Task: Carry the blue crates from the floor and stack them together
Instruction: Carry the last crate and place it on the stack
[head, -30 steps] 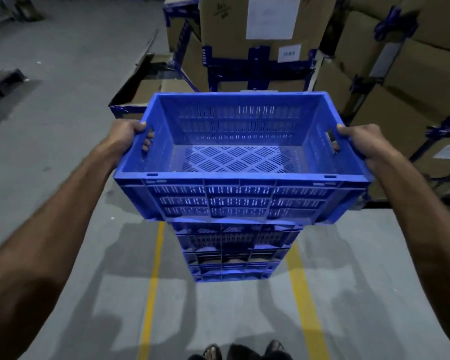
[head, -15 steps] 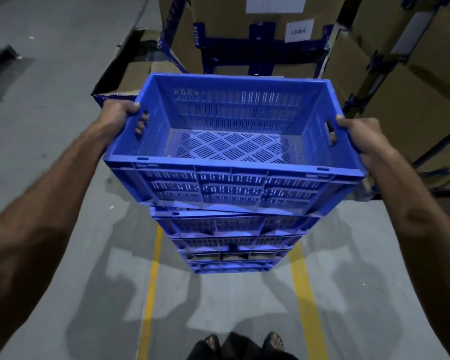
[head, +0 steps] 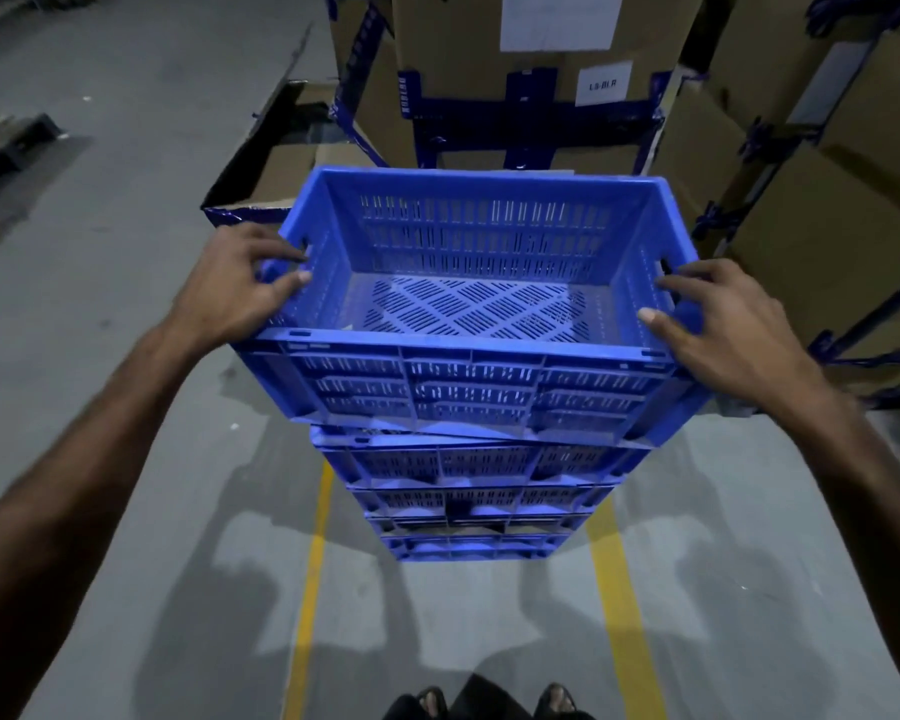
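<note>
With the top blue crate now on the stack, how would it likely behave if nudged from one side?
The top crate looks stiff: ribbed moulded walls. Probably light for its size, being empty with slotted sides and base. It seems to sit slightly askew on the stack, so a nudge might slide it rather than tip it; the left hand and right hand hold its ends.

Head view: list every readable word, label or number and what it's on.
"LS-BLR" or close to it: small white label on the cardboard box behind the stack; last letters blurred.
Large white sheet on the same box: no text readable.
Blue strap on that box: white vertical lettering, too blurred to read.
Top blue crate: no lettering visible.
</note>
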Demonstrator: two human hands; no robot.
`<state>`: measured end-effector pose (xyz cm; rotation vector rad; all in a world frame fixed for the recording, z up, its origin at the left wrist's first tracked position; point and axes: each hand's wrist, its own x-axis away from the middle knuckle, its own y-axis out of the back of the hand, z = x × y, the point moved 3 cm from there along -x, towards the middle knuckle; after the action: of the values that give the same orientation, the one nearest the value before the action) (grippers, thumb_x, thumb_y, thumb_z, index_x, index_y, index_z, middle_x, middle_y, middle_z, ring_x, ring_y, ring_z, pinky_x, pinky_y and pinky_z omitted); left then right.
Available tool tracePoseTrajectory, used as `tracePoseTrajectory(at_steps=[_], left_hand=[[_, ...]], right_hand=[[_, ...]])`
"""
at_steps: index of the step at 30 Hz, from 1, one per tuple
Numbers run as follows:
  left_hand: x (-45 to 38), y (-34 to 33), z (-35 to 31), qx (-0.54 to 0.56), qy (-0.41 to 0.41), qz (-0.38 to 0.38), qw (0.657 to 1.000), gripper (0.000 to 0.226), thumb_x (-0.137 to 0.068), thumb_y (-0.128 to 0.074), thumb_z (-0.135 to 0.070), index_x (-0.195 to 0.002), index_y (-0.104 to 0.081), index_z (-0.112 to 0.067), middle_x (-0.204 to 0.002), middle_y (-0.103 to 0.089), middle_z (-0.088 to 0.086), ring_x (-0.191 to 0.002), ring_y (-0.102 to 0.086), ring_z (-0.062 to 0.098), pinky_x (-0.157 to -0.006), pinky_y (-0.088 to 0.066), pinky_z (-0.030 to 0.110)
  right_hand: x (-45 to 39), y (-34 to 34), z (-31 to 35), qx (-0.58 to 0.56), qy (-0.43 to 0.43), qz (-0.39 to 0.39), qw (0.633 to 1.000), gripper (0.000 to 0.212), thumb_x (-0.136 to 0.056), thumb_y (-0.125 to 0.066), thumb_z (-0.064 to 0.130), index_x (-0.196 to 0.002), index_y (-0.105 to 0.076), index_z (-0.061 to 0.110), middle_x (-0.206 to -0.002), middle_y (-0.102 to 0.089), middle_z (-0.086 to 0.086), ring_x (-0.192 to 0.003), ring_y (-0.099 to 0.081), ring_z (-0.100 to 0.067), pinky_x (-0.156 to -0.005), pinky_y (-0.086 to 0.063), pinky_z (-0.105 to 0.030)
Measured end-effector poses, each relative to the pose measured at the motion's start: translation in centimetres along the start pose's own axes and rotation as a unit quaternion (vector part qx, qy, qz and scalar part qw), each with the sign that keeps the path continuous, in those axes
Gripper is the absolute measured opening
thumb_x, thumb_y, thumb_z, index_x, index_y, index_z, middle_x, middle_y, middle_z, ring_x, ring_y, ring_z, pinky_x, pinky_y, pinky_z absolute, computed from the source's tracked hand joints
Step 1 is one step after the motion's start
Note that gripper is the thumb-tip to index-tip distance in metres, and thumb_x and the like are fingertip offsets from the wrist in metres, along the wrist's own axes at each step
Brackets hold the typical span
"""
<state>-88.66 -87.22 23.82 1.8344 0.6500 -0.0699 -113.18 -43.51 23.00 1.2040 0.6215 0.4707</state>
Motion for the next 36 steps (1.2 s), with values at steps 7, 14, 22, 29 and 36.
tracePoseTrajectory(at_steps=[7, 14, 22, 29, 36], left_hand=[[5.7, 0.4, -3.3, 0.002, -0.063, 0.010, 0.998, 0.037, -0.090, -0.062, -0.051, -0.096, -0.079, -0.018, -0.100, -0.074, -0.004, -0.097, -0.062, 0.020, -0.090, -0.047, 0.038], [7.7, 0.2, -3.1, 0.023, -0.046, -0.026, 0.998, 0.041, -0.092, -0.058, -0.050, -0.094, -0.078, -0.015, -0.086, -0.073, 0.004, -0.075, -0.062, 0.024, -0.071, -0.049, 0.039], [8.2, -0.1, -3.4, 0.045, -0.031, -0.052, 0.997, 0.039, -0.089, -0.063, -0.046, -0.096, -0.079, -0.012, -0.091, -0.076, 0.007, -0.079, -0.066, 0.026, -0.075, -0.051, 0.039], [8.4, -0.6, -4.2, 0.050, -0.030, -0.044, 0.997, 0.042, -0.089, -0.062, -0.052, -0.096, -0.079, -0.014, -0.091, -0.076, 0.003, -0.079, -0.067, 0.023, -0.074, -0.053, 0.041], [9.0, -1.5, -5.2, 0.060, -0.031, -0.043, 0.997, 0.046, -0.090, -0.059, -0.056, -0.093, -0.078, -0.014, -0.086, -0.075, 0.000, -0.074, -0.066, 0.021, -0.070, -0.053, 0.043]], right_hand=[[3.2, -0.6, 3.8, -0.043, 0.095, 0.023, 0.994, 0.059, -0.095, -0.029, 0.074, -0.112, -0.071, 0.034, -0.096, -0.066, 0.019, -0.085, -0.056, -0.001, -0.105, -0.030, -0.052], [4.1, -1.1, 4.3, -0.074, 0.136, -0.032, 0.987, 0.048, -0.101, -0.050, 0.058, -0.115, -0.075, 0.020, -0.100, -0.078, 0.002, -0.082, -0.069, -0.019, -0.085, -0.050, -0.048], [4.3, -0.5, 3.2, -0.096, 0.083, -0.015, 0.992, 0.039, -0.096, -0.063, 0.047, -0.118, -0.074, 0.018, -0.117, -0.075, 0.002, -0.105, -0.068, -0.020, -0.079, -0.049, -0.033], [3.3, -0.8, 1.5, -0.125, 0.081, 0.007, 0.989, 0.035, -0.097, -0.064, 0.043, -0.118, -0.074, 0.017, -0.118, -0.074, 0.002, -0.104, -0.068, -0.017, -0.080, -0.046, -0.031], [2.8, -0.8, 0.0, -0.147, 0.076, -0.001, 0.986, 0.040, -0.095, -0.063, 0.050, -0.115, -0.075, 0.018, -0.115, -0.075, 0.005, -0.103, -0.068, -0.015, -0.085, -0.054, -0.040]])
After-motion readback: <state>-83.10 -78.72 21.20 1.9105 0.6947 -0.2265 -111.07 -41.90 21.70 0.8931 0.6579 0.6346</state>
